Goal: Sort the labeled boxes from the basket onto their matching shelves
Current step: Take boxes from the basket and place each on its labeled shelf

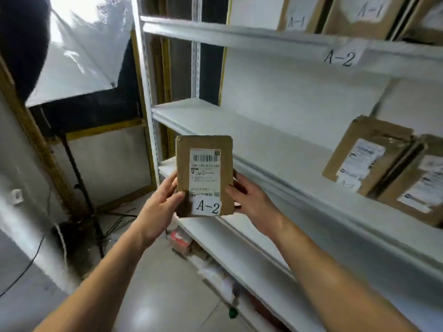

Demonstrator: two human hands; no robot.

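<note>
A small brown cardboard box (pixel 205 173) with a shipping label and a white "A-2" sticker is held upright in front of the white shelving unit. My left hand (pixel 163 204) grips its lower left edge, thumb on the front face. My right hand (pixel 249 200) grips its lower right edge from behind. An "A-2" tag (pixel 340 59) hangs on the upper shelf rail. On the shelf (pixel 239 130) beneath that tag, two brown boxes (pixel 369 154) lean at the right, one marked "A-2". The basket is out of view.
Boxes marked "A-1" (pixel 362 13) stand on the top shelf at the right. A softbox light (pixel 79 51) on a black stand (pixel 81 188) is at the left, with cables on the floor. Small items (pixel 182 240) lie under the lowest shelf.
</note>
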